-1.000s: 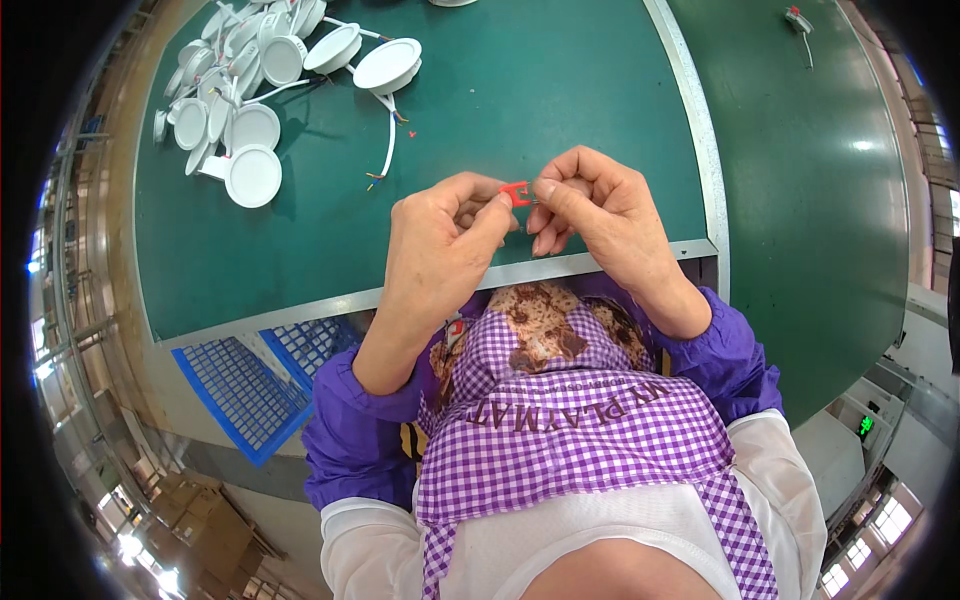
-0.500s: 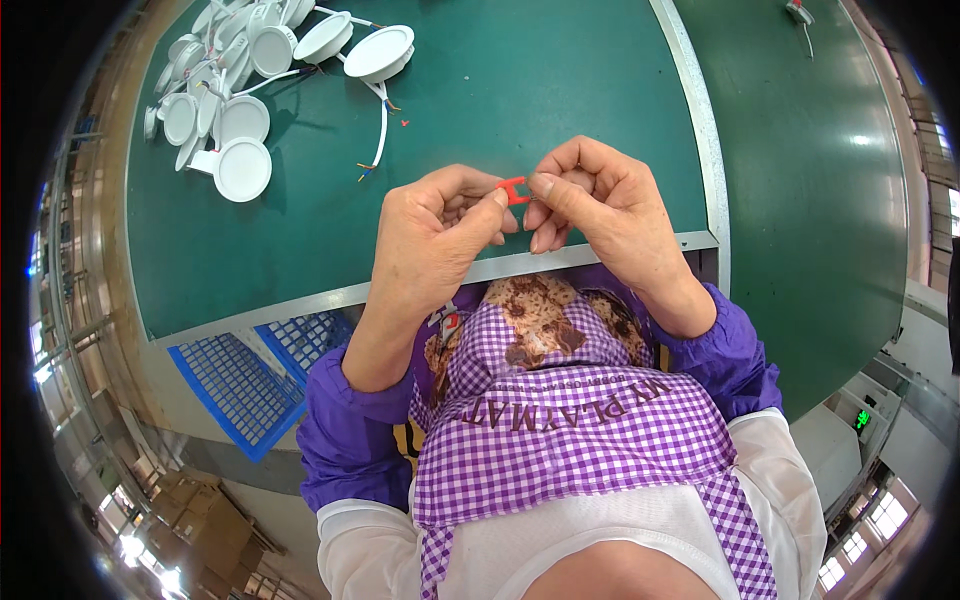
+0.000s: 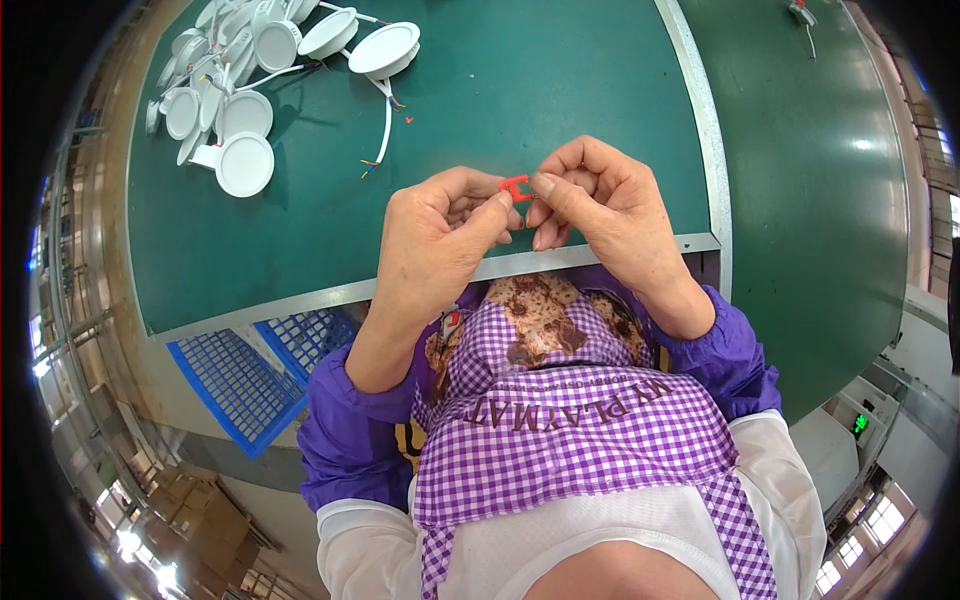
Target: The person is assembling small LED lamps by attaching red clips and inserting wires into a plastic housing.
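A small red plastic piece, shaped like a clip with short prongs [image 3: 514,187], is between my two hands above the green table. The thumb and fingers of my left hand [image 3: 432,235] pinch its left end. My right hand [image 3: 605,205] is closed in a pinch at the prongs, its thumb tip touching or nearly touching them. Whatever lies between those right fingertips is too small and hidden to name. Both hands hover close to the table's near edge.
Round white lamps with cables [image 3: 244,165] lie heaped at the table's far left. One lamp's [image 3: 384,50] cable trails bare wire ends toward my hands. A metal strip [image 3: 700,110] edges the green table [image 3: 540,90]. Blue plastic baskets [image 3: 235,385] stand below at the left.
The red piece has turned slightly between my fingers. My left hand has shifted a little to the right; my right hand is nearly where it was.
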{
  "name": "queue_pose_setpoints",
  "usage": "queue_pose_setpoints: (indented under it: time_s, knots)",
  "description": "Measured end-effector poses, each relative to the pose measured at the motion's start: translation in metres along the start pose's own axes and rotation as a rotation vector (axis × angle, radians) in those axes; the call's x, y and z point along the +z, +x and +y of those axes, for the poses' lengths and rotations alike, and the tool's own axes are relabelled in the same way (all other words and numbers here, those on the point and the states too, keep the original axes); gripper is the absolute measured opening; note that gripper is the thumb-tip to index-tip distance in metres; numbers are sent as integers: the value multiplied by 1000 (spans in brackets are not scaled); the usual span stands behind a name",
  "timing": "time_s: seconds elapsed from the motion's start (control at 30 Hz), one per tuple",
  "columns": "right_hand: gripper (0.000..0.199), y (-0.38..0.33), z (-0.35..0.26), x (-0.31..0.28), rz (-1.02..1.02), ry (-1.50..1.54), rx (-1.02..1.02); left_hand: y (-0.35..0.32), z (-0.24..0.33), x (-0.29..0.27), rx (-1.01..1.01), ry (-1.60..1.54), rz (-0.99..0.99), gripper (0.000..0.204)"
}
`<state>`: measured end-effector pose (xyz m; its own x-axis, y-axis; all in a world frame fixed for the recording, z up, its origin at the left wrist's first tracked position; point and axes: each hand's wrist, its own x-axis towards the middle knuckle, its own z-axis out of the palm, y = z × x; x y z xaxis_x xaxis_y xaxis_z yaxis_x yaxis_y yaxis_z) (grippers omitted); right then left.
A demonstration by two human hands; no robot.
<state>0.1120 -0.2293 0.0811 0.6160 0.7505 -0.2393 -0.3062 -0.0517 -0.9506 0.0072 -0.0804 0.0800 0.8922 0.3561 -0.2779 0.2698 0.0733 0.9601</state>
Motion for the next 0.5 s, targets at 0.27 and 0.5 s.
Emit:
queue_pose_setpoints:
  time_s: [0.27,0.5]
  knots:
    - [16,1,-2,2,11,-15,-9,0,-2,0,-4,32,2,17]
    - [15,1,-1,3,16,-43,-17,-2,-2,5,41,-8,26,16]
